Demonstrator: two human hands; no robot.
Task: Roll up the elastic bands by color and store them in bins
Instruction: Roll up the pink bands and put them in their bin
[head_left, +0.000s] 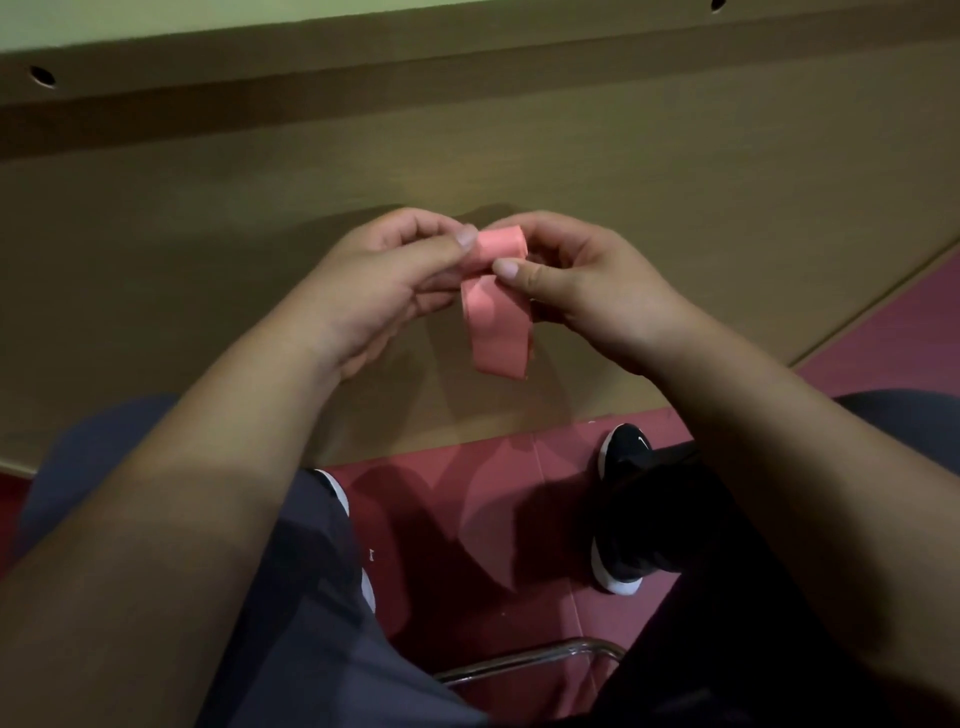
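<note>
A pink elastic band hangs in the air between my two hands, in front of a brown wooden panel. Its top end is curled into a small roll and the rest dangles as a flat loop. My left hand pinches the roll's left side between thumb and fingers. My right hand pinches the right side, its thumb pressing on the front of the roll. No bins are in view.
The brown wooden panel fills the background, with a ledge along its top. Below are a red floor, my legs, black shoes and a chrome chair rail.
</note>
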